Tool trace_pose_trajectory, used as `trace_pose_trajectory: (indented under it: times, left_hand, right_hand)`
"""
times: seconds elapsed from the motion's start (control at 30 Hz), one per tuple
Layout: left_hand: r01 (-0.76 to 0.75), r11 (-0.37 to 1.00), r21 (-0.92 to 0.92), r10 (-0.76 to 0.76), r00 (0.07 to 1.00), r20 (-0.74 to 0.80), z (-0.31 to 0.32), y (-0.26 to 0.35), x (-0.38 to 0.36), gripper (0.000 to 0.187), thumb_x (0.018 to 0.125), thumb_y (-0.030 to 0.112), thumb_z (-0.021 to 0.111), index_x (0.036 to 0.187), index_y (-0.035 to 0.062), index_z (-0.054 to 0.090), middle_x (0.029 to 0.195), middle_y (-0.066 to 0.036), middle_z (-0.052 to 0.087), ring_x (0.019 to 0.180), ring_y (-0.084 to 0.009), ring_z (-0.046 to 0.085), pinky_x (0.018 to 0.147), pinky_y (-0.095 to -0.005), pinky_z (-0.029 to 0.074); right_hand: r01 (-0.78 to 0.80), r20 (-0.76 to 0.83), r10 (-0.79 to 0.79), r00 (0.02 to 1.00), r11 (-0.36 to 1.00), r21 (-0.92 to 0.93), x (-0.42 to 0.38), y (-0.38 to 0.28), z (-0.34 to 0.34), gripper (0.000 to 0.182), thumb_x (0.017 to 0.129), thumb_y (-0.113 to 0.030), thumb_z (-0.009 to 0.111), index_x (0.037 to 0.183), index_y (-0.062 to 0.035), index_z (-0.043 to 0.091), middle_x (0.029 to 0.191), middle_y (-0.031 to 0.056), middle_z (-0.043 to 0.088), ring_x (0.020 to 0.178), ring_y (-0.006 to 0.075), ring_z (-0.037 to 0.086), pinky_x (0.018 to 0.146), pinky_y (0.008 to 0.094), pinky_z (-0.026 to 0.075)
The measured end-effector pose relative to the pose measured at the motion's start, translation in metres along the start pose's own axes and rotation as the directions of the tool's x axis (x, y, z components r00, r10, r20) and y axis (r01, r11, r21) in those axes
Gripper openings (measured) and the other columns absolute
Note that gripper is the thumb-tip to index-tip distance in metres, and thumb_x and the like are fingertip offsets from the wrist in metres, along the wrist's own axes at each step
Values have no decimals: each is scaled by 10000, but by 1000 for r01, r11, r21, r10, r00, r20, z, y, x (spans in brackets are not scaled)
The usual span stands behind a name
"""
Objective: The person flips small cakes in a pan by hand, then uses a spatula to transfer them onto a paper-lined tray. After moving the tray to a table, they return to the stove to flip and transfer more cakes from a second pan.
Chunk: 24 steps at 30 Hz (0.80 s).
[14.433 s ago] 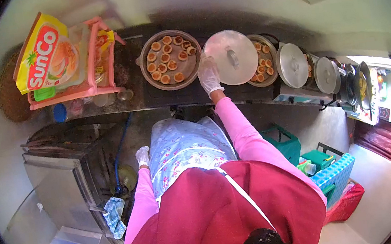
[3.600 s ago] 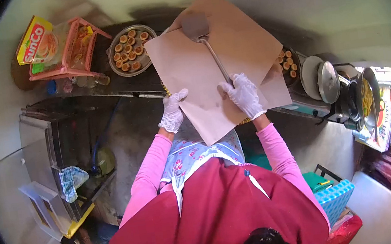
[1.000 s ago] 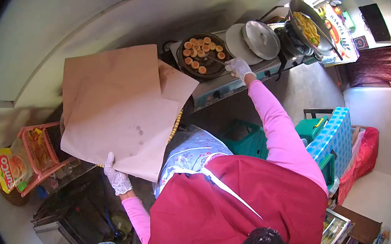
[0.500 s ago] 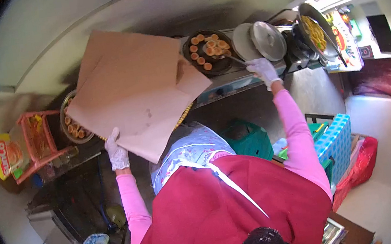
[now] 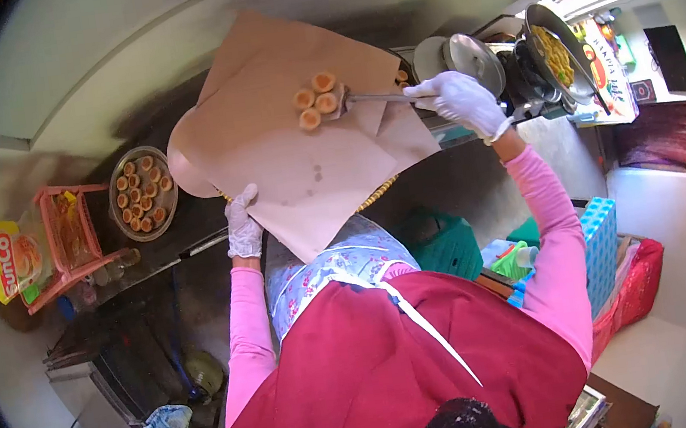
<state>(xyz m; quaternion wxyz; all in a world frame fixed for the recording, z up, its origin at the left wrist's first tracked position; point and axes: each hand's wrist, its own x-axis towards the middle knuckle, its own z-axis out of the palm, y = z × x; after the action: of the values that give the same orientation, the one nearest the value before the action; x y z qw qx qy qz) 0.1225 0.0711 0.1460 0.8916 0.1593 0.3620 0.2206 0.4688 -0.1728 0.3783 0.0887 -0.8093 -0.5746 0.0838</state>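
Note:
My gloved right hand (image 5: 460,103) grips the handle of a spatula (image 5: 380,98). At the spatula's blade, several small round browned cakes (image 5: 316,103) sit together over a sheet of brown paper (image 5: 263,129). The paper covers a woven tray (image 5: 377,194), whose yellow rim shows along the front. My gloved left hand (image 5: 244,223) is closed on the tray's near left edge, thumb up against the paper. Behind the paper, the dark frying pan is mostly hidden, with a cake or two (image 5: 403,76) showing at its right side.
A round metal tray (image 5: 147,237) of browned cakes stands left, near a pink basket (image 5: 69,237). A pale pink round thing (image 5: 189,161) peeks from under the paper. Metal lids (image 5: 473,67) and a tilted wok (image 5: 552,56) with yellow food stand right. A green crate (image 5: 442,240) is below.
My right hand has lifted the spatula with cakes from the pan and brought it left over the paper. My left hand has moved the papered tray right, uncovering the metal tray and covering the pan.

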Motion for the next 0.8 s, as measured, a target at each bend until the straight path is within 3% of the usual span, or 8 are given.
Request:
trace_pose_trajectory:
  times: [0.03,0.13,0.2,0.3,0.4,0.5,0.73,0.8]
  left_hand:
    - [9,1000,-5,-9,1000,13,0,-3,0,320,770,-28,667,1074,-5,571,996,-109,629,899,-254,649,835,-414,562]
    - [13,1000,5,-13,1000,-10,4,-1,-14,279,784,-13,662,1051,-2,582,995,-100,634,906,-245,649,844,-407,558]
    - [8,999,41,-6,999,-44,0,0,-28,255,796,-2,655,1043,1,588,995,-93,637,915,-237,647,854,-399,552]
    - [-2,995,102,9,998,-62,-37,17,-39,217,822,22,640,1035,16,599,1003,-78,639,947,-218,637,864,-381,539]
    - [-87,983,163,100,992,-76,-59,38,-64,298,877,132,609,1126,-25,564,1087,-135,629,991,-266,626,896,-414,517]
    - [-38,999,37,42,991,-124,-80,62,-84,320,884,136,601,1163,-10,549,1110,-157,628,1028,-307,618,930,-455,503]
    - [-71,996,55,79,982,-170,-86,97,-134,301,898,170,590,1138,-12,572,1099,-154,641,969,-295,647,881,-437,536]
    - [-74,997,14,76,978,-193,-76,97,-144,300,898,180,594,1126,-13,578,1096,-157,644,964,-296,649,874,-436,539]
  right_hand:
    - [70,-121,-89,989,986,-153,-2,-13,-1,237,834,-187,565,1028,-88,657,762,148,636,742,349,626,680,447,486]
    - [-212,-7,226,974,903,-373,1,-78,-50,159,818,-123,545,955,-82,614,746,129,622,787,319,633,708,448,480]
    - [-238,-173,182,968,880,-412,-11,-70,-70,130,809,-91,548,926,-81,606,764,113,623,763,290,637,646,395,486]
    - [10,-416,-127,900,962,-274,-42,17,-59,165,791,-157,616,946,-110,649,782,93,631,761,286,631,687,379,504]
    - [-156,-173,119,978,964,-215,-57,88,-6,153,780,-199,634,908,-124,671,846,104,660,805,296,643,727,400,516]
    - [-384,-19,401,916,863,-327,-54,126,57,161,762,-226,640,858,-104,684,912,129,683,880,322,650,766,437,513]
    - [-366,83,403,911,886,-285,-24,165,95,177,776,-207,638,867,-68,699,841,171,676,752,306,663,668,409,514]
    - [-567,307,544,781,823,-17,-15,166,96,197,792,-209,634,919,-83,716,814,132,677,644,249,634,607,373,502]
